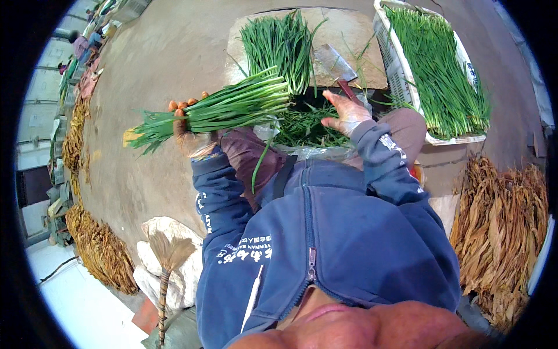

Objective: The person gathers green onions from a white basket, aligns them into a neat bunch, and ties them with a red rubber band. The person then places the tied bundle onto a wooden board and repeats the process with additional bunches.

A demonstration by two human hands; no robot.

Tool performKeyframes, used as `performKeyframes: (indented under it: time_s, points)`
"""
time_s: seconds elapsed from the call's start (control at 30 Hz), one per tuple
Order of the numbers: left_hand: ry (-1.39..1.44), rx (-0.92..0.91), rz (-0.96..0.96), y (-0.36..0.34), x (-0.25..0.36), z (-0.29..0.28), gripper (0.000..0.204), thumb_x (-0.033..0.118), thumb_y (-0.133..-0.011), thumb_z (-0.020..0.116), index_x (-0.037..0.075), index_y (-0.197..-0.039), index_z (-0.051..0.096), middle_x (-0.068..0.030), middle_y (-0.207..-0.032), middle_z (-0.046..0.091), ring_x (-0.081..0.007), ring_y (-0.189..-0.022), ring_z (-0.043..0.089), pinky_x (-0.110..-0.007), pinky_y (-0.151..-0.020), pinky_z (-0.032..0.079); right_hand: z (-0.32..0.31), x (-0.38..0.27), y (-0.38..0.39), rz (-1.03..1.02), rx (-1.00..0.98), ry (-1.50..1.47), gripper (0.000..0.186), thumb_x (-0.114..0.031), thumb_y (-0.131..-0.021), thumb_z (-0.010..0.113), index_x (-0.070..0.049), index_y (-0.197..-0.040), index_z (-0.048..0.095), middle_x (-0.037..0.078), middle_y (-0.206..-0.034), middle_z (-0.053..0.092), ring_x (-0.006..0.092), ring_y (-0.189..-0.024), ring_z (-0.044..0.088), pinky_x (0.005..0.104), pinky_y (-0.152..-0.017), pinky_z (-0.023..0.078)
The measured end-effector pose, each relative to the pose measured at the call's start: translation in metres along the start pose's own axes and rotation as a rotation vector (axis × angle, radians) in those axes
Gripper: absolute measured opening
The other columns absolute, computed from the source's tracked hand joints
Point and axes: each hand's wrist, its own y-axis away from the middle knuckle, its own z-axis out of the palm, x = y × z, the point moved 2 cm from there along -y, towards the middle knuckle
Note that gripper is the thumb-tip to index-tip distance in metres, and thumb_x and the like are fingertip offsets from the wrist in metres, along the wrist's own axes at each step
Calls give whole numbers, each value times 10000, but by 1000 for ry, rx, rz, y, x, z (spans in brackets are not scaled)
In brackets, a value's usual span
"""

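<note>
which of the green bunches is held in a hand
The bunch in the left hand, pale ends pointing right; the smaller pile lies on the board, the larger pile in the white crate.

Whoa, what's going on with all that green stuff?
A person's left hand grips a bundle of long, thin green stalks with pale ends. The right hand is open near a broad metal-bladed knife with a brown handle. Another green bunch lies on a pale flat board, and a white plastic crate holds many more stalks.

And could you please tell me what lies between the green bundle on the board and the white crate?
The head view shows a cleaver and loose green strands on the board.
</note>
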Motion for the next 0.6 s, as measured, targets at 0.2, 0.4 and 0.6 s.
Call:
performKeyframes:
  time_s: [0.2, 0.4, 0.6]
  points:
    - [45, 104, -81, 3, -19, -18, 334, 10, -825, 567, 102, -1145, 544, -78, -940, 604, -284, -919, 584, -608, -932, 412, -83, -98, -19, -416, 326, -68, 639, -477, -801, 633, -104, -1297, 479, 90, -1295, 508, 267, -1218, 452, 375, -1045, 332]
    - [75, 214, -224, 12, -40, -9, 283, 18, -828, 580, 104, -1098, 583, -88, -997, 638, -277, -930, 594, -517, -907, 471, -55, -132, -43, -518, 299, -87, 403, -320, -790, 665, -119, -1133, 598, 52, -1220, 564, 263, -1189, 471, 411, -1031, 328]
    - [95, 330, -330, 6, -43, -28, 172, 29, -833, 590, 78, -995, 620, -85, -986, 644, -256, -943, 599, -432, -876, 507, -38, -113, -43, -419, 209, -1414, 159, -127, -873, 607, -78, -1024, 626, 107, -1019, 652, 216, -914, 641, 362, -870, 483]
